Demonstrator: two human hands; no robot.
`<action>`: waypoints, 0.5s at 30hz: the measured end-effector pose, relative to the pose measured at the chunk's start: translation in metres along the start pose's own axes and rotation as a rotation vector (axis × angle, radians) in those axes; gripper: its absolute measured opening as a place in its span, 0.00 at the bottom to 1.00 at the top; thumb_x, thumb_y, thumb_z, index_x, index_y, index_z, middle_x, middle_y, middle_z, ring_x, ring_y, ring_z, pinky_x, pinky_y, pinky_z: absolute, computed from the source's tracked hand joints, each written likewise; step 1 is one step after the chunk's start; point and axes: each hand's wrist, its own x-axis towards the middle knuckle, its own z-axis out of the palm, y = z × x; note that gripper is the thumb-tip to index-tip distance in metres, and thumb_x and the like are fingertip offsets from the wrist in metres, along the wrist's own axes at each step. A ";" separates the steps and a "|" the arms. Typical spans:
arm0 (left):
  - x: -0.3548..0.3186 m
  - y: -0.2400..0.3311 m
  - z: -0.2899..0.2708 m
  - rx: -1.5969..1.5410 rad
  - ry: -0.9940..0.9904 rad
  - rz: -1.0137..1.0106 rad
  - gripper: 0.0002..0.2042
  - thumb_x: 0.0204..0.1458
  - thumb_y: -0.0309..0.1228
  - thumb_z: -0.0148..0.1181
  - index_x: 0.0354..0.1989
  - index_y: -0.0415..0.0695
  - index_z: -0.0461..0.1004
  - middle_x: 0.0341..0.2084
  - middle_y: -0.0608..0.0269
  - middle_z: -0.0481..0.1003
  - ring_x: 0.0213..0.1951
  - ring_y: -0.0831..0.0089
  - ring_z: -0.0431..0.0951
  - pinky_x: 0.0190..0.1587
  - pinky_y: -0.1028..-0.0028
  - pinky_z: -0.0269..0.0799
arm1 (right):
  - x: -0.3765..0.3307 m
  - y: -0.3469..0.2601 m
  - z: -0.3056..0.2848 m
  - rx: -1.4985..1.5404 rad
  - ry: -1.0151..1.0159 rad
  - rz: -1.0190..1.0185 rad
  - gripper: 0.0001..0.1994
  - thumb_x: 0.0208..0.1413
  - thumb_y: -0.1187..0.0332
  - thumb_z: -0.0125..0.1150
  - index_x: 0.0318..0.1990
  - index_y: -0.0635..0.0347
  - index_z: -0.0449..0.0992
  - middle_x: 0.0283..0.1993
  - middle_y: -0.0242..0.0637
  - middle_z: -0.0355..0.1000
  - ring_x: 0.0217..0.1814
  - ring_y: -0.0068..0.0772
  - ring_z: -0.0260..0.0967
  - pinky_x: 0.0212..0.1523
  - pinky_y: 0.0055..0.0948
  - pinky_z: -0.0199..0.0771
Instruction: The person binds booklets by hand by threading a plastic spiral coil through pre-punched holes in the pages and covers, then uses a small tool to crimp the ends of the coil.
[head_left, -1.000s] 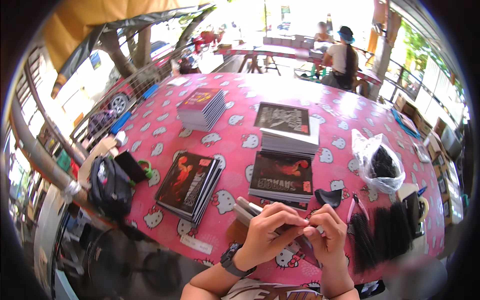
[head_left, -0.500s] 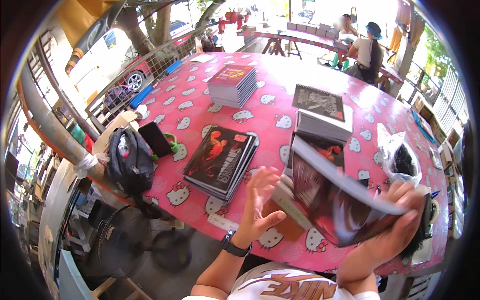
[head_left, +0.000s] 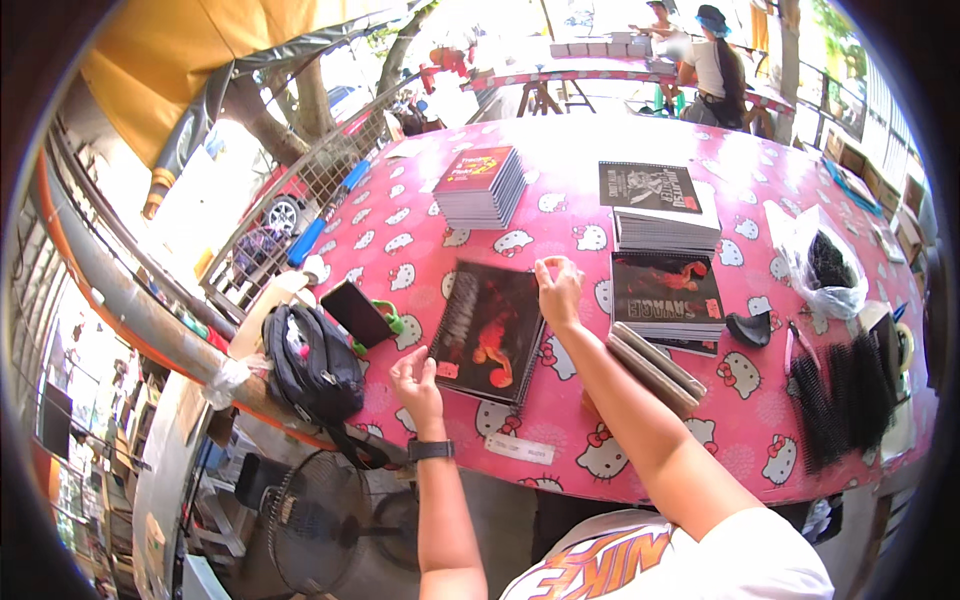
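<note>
A spiral-bound book [head_left: 490, 335] with a dark cover and a red-orange figure lies slightly turned over a stack of similar books. My right hand [head_left: 560, 292] pinches its far right edge. At the near left corner, by the coil binding, my left hand [head_left: 416, 385] has its thumb and curled fingers on the edge. To the right sits another pile of dark spiral-bound books [head_left: 668, 290], partly behind my right forearm. Beyond it a thick stack topped by a black-and-white cover [head_left: 650, 188] stands on the table.
A stack of red-covered books [head_left: 478, 170] stands farther back on the pink patterned table [head_left: 560, 462]. At left are a black bag [head_left: 312, 362] and a phone [head_left: 356, 313]. Black binding coils [head_left: 840, 400], a plastic bag [head_left: 825, 265] and brownish bars [head_left: 655, 368] lie right. Two people sit far off.
The book in my right hand has swung from the right side onto the left stack and now lies flatter. My left hand has moved left to its near corner.
</note>
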 end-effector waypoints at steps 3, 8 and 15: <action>0.001 -0.004 0.047 -0.173 0.027 -0.098 0.14 0.56 0.34 0.53 0.43 0.36 0.75 0.44 0.59 0.70 0.46 0.70 0.70 0.48 0.69 0.66 | 0.019 0.050 0.000 0.286 -0.065 0.071 0.16 0.56 0.57 0.57 0.37 0.62 0.77 0.41 0.40 0.74 0.44 0.33 0.69 0.48 0.28 0.65; 0.003 -0.017 0.059 -0.553 0.113 -0.267 0.20 0.59 0.39 0.43 0.41 0.33 0.74 0.39 0.56 0.73 0.40 0.67 0.73 0.46 0.69 0.68 | 0.014 0.065 0.014 0.787 -0.218 0.191 0.14 0.56 0.61 0.55 0.39 0.65 0.77 0.35 0.32 0.76 0.38 0.17 0.68 0.42 0.20 0.66; -0.003 0.012 0.069 -0.833 0.283 -0.493 0.25 0.58 0.45 0.40 0.39 0.29 0.70 0.35 0.48 0.73 0.37 0.60 0.76 0.43 0.64 0.74 | 0.011 0.061 0.021 0.726 -0.052 0.264 0.15 0.56 0.63 0.53 0.22 0.63 0.74 0.20 0.27 0.69 0.26 0.16 0.60 0.30 0.22 0.61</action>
